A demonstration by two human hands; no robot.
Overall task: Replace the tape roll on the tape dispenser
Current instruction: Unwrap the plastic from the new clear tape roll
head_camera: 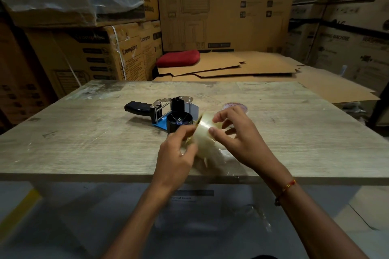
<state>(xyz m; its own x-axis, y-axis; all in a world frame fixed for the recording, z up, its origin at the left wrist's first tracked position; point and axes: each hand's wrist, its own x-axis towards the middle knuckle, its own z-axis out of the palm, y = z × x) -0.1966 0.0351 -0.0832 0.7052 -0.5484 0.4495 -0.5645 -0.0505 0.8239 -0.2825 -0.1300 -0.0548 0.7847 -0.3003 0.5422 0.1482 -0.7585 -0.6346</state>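
Observation:
A tape dispenser [164,112] with a black handle, blue plate and bare black spool lies on its side in the middle of the wooden table [84,143]. Just in front of it, both hands hold a clear tape roll [205,132] tilted above the tabletop. My left hand [176,153] grips its left edge, and my right hand [233,136] pinches the top and right side with the fingers. A second roll [235,107] with red print lies flat behind my right hand, partly hidden.
Crumpled clear wrapping [216,162] lies on the table under the hands. Cardboard boxes [94,52] are stacked at left and behind. Flattened cardboard sheets [242,67] and a red cushion [179,58] sit beyond the table's far edge.

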